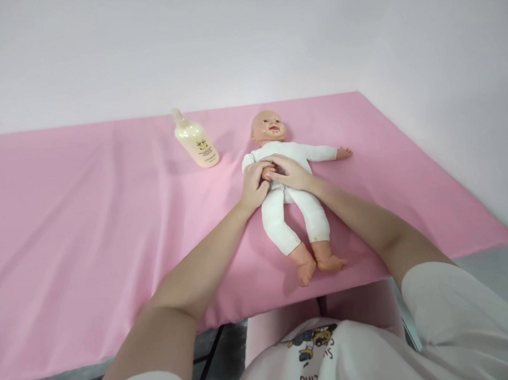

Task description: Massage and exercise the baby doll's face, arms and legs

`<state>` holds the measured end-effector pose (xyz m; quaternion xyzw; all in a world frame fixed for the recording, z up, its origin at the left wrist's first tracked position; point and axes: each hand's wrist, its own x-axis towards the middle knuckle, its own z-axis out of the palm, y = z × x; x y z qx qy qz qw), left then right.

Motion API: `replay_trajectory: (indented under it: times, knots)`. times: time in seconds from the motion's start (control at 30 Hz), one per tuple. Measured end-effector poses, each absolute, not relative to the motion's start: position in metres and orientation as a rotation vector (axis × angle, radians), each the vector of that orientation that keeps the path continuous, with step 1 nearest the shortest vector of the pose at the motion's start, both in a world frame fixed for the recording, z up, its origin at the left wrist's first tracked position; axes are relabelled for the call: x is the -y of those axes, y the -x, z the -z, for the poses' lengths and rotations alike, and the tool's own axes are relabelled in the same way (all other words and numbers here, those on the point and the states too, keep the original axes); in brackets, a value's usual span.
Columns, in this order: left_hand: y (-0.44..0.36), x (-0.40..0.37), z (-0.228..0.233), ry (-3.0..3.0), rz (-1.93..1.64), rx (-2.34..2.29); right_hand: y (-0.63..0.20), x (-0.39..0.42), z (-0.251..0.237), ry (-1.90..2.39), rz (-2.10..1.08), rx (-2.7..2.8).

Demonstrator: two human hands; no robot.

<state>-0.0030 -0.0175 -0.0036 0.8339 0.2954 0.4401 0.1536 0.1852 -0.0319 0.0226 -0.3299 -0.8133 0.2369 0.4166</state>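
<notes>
A baby doll (292,151) with a bald head and a white cloth body lies on its back, its head away from me and its feet towards me. Bent across its belly is one arm, whose small hand (268,172) sits between my two hands. My left hand (253,181) is closed round that arm and hand from the left side. From the right, my right hand (291,172) grips the same small hand, fingers over it and thumb below. The doll's other arm stretches out to the right, untouched.
A pump bottle (196,142) of pale yellow liquid lies or stands left of the doll's head. A pink cloth (109,222) with soft folds covers the table. Behind it is a white wall (185,45). The table's front edge runs close to my body.
</notes>
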Motion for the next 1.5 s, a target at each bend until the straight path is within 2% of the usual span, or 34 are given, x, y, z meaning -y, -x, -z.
replay_trajectory:
  times: [1.5]
  knots:
    - [0.0012, 0.0165, 0.004, -2.381, -1.294, -0.869, -0.1837, 0.0354, -0.0276, 0.863, -0.627, 1.992]
